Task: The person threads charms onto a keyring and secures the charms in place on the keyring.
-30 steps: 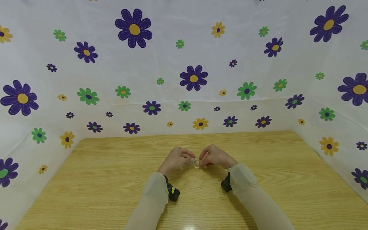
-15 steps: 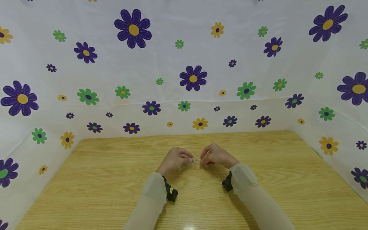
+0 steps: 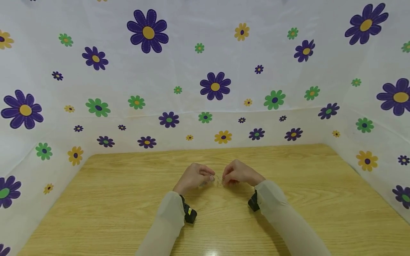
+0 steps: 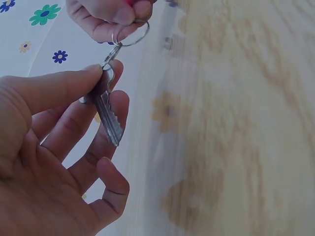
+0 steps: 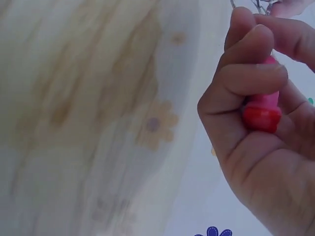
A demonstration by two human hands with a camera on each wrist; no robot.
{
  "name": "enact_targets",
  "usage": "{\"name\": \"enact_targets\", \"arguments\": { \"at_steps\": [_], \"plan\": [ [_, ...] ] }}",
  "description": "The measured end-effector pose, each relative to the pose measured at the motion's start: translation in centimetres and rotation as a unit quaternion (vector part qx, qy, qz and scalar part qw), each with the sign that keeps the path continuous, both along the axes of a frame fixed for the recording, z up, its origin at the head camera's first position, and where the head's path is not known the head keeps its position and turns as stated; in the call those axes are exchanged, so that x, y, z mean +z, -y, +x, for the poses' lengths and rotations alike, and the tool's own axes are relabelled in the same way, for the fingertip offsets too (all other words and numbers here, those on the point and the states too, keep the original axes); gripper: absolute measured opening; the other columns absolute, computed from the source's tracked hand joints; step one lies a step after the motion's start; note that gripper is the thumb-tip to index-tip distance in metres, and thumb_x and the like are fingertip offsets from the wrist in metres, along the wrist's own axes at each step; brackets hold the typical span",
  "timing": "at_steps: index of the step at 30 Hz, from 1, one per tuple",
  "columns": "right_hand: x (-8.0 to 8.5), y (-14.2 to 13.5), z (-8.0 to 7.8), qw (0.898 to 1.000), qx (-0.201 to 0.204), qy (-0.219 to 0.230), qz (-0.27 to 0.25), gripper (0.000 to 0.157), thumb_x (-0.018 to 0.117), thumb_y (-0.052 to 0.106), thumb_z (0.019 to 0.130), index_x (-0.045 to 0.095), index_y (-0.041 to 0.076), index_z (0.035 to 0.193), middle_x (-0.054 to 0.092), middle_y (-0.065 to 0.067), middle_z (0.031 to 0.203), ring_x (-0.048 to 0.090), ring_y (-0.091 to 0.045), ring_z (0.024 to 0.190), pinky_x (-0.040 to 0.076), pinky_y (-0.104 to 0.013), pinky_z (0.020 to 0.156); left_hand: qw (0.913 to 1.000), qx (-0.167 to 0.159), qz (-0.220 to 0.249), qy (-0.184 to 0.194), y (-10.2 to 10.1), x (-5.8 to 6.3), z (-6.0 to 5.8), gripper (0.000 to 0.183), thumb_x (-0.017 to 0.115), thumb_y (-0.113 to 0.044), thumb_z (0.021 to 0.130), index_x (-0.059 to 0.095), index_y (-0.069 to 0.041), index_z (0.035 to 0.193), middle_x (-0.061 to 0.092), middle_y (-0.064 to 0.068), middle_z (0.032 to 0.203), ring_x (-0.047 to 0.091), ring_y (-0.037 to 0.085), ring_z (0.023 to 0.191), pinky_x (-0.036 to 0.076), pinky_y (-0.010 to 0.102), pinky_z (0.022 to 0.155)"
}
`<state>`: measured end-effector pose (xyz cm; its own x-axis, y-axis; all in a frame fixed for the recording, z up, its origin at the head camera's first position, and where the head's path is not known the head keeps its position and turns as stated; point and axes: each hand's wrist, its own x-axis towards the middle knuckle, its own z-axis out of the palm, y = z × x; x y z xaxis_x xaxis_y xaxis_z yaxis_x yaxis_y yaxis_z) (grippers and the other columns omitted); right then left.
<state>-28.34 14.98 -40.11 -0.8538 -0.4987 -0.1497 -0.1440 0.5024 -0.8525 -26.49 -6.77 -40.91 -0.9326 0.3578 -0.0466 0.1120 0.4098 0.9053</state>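
Note:
My left hand (image 3: 194, 176) pinches a silver key (image 4: 109, 115) between thumb and fingers, its toothed blade pointing down in the left wrist view. From the key's head, small metal links (image 4: 114, 51) lead up to a round split key ring (image 4: 143, 35). At that ring are the fingertips of my right hand (image 3: 239, 173), which holds it. The right hand's other fingers curl round a pink-and-red keychain charm (image 5: 263, 115), partly hidden by them. Both hands are close together just above the table, with the ring spanning the gap.
The wood-grain table (image 3: 128, 199) stretches out around both hands. White flower-printed cloth (image 3: 179, 64) encloses it at the back and on both sides. A black wrist camera (image 3: 190, 214) is strapped to the left wrist, another camera (image 3: 253, 202) to the right.
The hands drew slightly apart, the left shifting a little to the left, then the right came back inward. Between them the ring has turned and shows less plainly. Both holds look unchanged.

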Motion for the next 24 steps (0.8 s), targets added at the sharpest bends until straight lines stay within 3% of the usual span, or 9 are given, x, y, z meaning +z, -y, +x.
{"name": "enact_targets", "arguments": {
  "at_steps": [7, 11, 15, 24],
  "plan": [
    [0.06, -0.06, 0.02, 0.999, -0.012, 0.029, -0.032, 0.009, 0.064, 0.000, 0.087, 0.071, -0.003, 0.082, 0.066, -0.006, 0.067, 0.055, -0.011, 0.056, 0.043, -0.023, 0.052, 0.9998, 0.016, -0.010, -0.010, 0.12, -0.13, -0.04, 0.012, 0.072, -0.004, 0.093, 0.077, 0.000, 0.103, 0.075, 0.004, 0.085, 0.065, 0.018, 0.069, 0.044, 0.026, 0.057],
    [-0.35, -0.27, 0.07, 0.996, -0.024, 0.052, -0.075, 0.009, 0.060, -0.001, 0.090, 0.067, -0.006, 0.086, 0.069, -0.011, 0.074, 0.058, -0.012, 0.058, 0.047, -0.023, 0.054, 0.9997, 0.019, -0.007, -0.014, -0.08, -0.27, 0.17, 0.011, 0.072, -0.001, 0.091, 0.077, 0.002, 0.101, 0.075, 0.006, 0.084, 0.067, 0.019, 0.069, 0.049, 0.027, 0.058],
    [-0.57, -0.37, -0.19, 0.994, -0.034, 0.044, -0.097, 0.011, 0.058, -0.001, 0.090, 0.063, -0.010, 0.091, 0.067, -0.011, 0.074, 0.057, -0.012, 0.059, 0.048, -0.023, 0.057, 0.9997, 0.020, -0.006, -0.015, -0.44, -0.20, 0.37, 0.011, 0.071, 0.000, 0.091, 0.077, 0.002, 0.100, 0.075, 0.007, 0.085, 0.069, 0.020, 0.071, 0.051, 0.027, 0.060],
    [-0.19, -0.59, -0.59, 0.995, 0.018, 0.036, -0.088, 0.019, 0.058, 0.001, 0.094, 0.068, -0.015, 0.098, 0.066, -0.007, 0.078, 0.054, -0.012, 0.063, 0.045, -0.024, 0.059, 0.9993, 0.033, -0.010, -0.017, -0.16, 0.25, 0.18, 0.014, 0.071, -0.004, 0.093, 0.078, 0.000, 0.105, 0.076, 0.007, 0.088, 0.069, 0.023, 0.072, 0.052, 0.033, 0.062]
  ]
}}
